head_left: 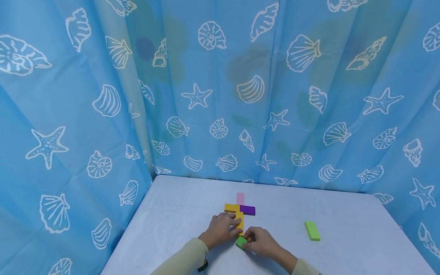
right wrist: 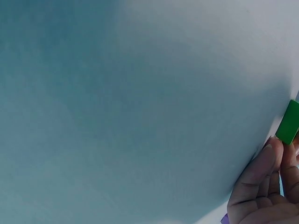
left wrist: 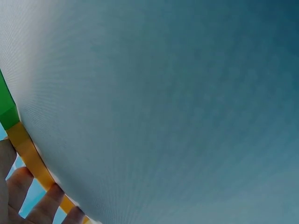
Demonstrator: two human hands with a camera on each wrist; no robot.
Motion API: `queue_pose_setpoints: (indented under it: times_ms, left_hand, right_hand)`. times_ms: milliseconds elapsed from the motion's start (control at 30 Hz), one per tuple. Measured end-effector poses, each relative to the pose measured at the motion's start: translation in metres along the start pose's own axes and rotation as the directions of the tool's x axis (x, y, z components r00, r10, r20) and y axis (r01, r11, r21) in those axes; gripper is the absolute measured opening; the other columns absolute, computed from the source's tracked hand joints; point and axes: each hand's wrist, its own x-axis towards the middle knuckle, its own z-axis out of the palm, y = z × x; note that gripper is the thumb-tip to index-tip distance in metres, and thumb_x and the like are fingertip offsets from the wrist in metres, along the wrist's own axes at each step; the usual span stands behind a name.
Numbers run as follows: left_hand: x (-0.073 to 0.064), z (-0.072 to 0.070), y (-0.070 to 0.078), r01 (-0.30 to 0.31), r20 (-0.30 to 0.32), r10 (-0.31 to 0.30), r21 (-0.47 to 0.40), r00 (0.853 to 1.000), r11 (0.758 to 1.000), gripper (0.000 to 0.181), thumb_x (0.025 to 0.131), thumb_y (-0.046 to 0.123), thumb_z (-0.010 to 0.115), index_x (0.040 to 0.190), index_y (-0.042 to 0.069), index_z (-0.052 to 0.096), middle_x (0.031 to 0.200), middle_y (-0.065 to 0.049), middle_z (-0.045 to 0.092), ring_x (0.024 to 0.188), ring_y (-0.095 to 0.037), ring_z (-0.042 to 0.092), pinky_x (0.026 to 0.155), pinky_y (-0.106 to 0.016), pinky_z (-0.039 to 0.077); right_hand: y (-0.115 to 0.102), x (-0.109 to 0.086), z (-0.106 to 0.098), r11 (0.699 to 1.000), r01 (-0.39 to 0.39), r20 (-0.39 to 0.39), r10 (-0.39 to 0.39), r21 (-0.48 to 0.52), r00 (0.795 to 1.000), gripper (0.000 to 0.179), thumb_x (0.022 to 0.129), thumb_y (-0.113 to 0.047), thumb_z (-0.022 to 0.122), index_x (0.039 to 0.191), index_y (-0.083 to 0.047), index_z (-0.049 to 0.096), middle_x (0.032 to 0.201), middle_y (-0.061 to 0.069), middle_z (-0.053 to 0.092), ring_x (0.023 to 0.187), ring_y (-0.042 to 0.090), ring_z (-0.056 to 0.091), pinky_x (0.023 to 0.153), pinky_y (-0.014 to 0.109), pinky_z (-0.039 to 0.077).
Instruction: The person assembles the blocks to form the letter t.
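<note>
In the head view my left hand (head_left: 222, 228) rests with spread fingers against the yellow block (head_left: 239, 225) that points toward me. Its fingertips touch that block's side in the left wrist view too. A green block (head_left: 241, 242) sits at the near end of the yellow one, and my right hand (head_left: 262, 242) pinches it between thumb and fingers; the right wrist view shows the thumb at the green block's (right wrist: 288, 122) edge. Beyond my hands, a second yellow block (head_left: 232, 207), a purple block (head_left: 248, 210) and a pink block (head_left: 240, 198) join the arrangement.
A light green block (head_left: 312, 230) lies apart on the right of the white-covered table (head_left: 347, 214). A blue curtain (head_left: 213, 107) with white shell prints stands behind the table and along its left side.
</note>
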Motion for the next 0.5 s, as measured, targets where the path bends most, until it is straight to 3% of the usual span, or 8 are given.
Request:
queue_pose_setpoints:
  times_ms: [500]
  left_hand:
    - [0.0006,-0.0009,-0.0001,-0.002,0.017,0.002,0.001,1.000,1.000,0.049,0.090,0.052,0.066,0.133,0.028,0.063,0.137,0.001,0.062,0.130,-0.024,0.054,0.102,-0.062,0.044]
  right_hand:
    - [0.0019,-0.0004,-0.0008,1.000,0.006,-0.006,-0.006,0.012,1.000,0.024,0.083,-0.019,0.078,0.099,-0.007,0.065,0.078,-0.001,0.058,0.070,0.013,0.051,0.059,0.023,0.041]
